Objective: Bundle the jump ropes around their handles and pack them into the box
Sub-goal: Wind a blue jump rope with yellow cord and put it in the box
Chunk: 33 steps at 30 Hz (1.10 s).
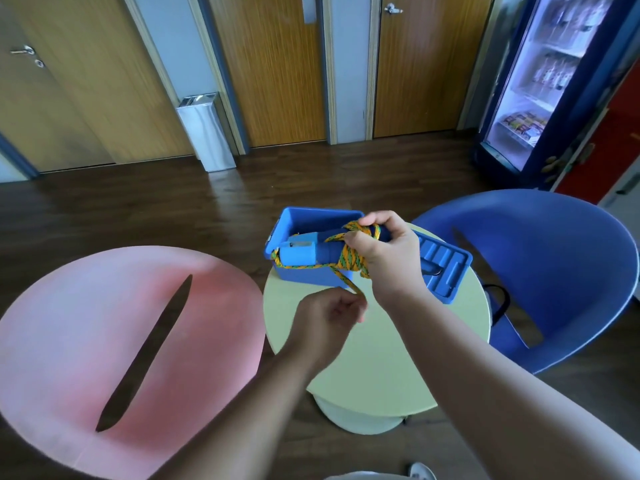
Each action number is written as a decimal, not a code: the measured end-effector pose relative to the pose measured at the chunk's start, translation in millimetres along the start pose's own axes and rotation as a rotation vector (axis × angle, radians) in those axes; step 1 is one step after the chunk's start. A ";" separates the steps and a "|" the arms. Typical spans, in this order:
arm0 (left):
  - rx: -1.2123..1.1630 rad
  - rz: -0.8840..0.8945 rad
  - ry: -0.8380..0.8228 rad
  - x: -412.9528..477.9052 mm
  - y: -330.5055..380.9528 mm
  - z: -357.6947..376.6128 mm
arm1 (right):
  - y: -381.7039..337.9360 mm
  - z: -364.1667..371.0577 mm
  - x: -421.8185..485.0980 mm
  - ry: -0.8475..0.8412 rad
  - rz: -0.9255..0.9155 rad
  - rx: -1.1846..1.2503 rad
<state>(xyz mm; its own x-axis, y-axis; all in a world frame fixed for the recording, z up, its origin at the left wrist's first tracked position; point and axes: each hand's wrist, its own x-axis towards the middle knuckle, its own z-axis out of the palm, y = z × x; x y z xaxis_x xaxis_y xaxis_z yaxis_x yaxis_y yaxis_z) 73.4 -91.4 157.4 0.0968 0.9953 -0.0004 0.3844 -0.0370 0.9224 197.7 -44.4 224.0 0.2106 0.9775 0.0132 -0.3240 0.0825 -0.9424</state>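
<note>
Blue handles (pixel 311 251) lie left-right over the box (pixel 304 220), rope-wrapped (pixel 349 259).

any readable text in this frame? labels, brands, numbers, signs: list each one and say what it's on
None readable.
Lit glass-door fridge: labels on the bottles and packs inside, too blurred to read.
Blue plastic jump-rope handle gripped by the right hand: small grey plate, too small to read.
Blue plastic box, its lid, and the yellow-green braided rope pinched by the left hand: no markings seen.

3 wooden doors (pixel 277 81), dark floor (pixel 138 209) — pink chair (pixel 69 341), blue chair (pixel 554 254), lit fridge (pixel 540 81).
</note>
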 end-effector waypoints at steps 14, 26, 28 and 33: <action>-0.590 -0.380 0.286 19.5 52.4 -59.8 | -5.9 -18.6 -21.7 -0.216 -0.065 -0.256; -0.387 -0.082 0.427 13.6 36.1 -40.0 | -9.2 -16.5 -7.4 -0.067 0.134 -0.383; -0.359 -0.043 0.350 9.1 32.3 -45.5 | -3.5 -19.1 -8.2 -0.044 0.200 -0.368; -0.133 0.172 0.387 4.9 21.4 -51.6 | -1.7 -25.6 -15.7 -0.171 0.333 -0.322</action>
<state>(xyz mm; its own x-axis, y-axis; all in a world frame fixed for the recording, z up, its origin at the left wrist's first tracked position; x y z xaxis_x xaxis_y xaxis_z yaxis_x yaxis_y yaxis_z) 34.7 -82.6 197.1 -0.2115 0.9367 0.2790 0.2687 -0.2187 0.9380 218.6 -64.9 216.9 -0.0191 0.9606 -0.2774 -0.0412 -0.2780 -0.9597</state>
